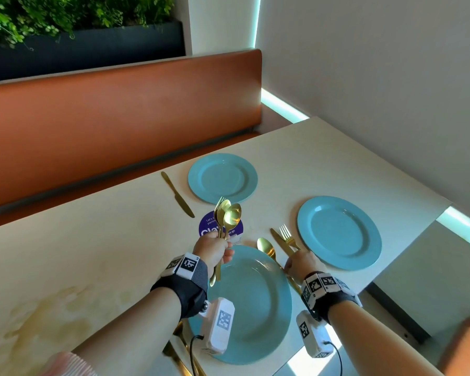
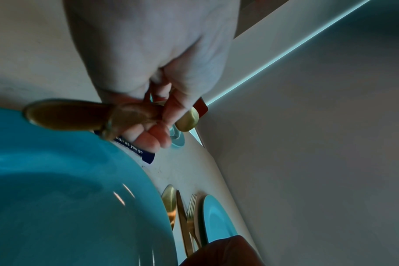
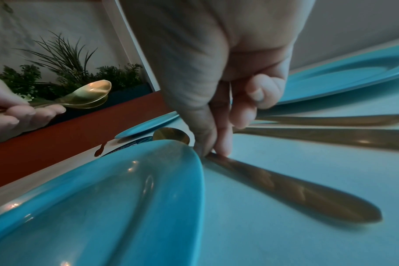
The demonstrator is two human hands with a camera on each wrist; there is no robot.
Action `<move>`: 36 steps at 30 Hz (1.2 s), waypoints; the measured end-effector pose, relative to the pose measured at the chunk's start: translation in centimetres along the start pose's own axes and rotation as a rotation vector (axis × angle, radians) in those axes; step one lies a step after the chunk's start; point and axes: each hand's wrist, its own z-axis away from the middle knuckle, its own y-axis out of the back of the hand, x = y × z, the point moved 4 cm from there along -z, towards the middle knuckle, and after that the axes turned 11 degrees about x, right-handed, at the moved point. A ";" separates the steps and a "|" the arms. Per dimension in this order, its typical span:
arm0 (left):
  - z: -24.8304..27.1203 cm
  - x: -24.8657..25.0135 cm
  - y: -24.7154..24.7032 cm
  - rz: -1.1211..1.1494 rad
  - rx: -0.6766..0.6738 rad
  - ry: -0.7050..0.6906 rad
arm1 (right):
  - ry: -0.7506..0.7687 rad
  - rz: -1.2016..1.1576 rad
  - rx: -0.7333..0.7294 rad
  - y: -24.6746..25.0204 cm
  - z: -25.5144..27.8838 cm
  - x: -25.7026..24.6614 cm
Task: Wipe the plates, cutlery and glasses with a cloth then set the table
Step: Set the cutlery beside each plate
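Three blue plates lie on the cream table (image 1: 92, 253): a far plate (image 1: 222, 178), a right plate (image 1: 339, 232) and a near plate (image 1: 251, 305). My left hand (image 1: 215, 251) is raised over the near plate's far rim and grips a bundle of gold cutlery (image 1: 227, 218), spoons and a fork, heads up. In the left wrist view its fingers (image 2: 157, 136) curl round the handles (image 2: 68, 115). My right hand (image 1: 299, 263) pinches the neck of a gold spoon (image 3: 296, 190) lying flat beside the near plate (image 3: 103, 207). A knife (image 1: 281, 244) and a fork (image 1: 288, 236) lie left of the right plate.
Another gold knife (image 1: 177, 194) lies left of the far plate. A purple round sticker (image 1: 210, 226) is on the table between the plates. More gold cutlery (image 1: 179, 348) lies under my left forearm. An orange bench (image 1: 120, 112) and a planter (image 1: 79, 36) stand behind; a wall runs along the right.
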 end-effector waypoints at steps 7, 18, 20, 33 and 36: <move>0.3 0.1 -0.4 0.006 -0.043 0.023 | -0.020 -0.108 0.018 3.4 0.7 -1.1; 2.1 2.0 -6.0 -0.021 -0.229 -0.073 | 0.075 -0.705 -0.164 8.5 0.5 -5.3; 2.2 2.4 -6.8 -0.013 -0.252 -0.080 | 0.033 -0.807 -0.164 8.4 0.1 -4.6; 0.0 4.8 -11.3 0.015 -0.137 -0.035 | -0.114 -0.537 0.095 12.4 -8.1 6.9; -0.8 5.6 -12.4 0.051 -0.130 -0.039 | -0.143 -0.200 0.178 13.7 -10.7 11.5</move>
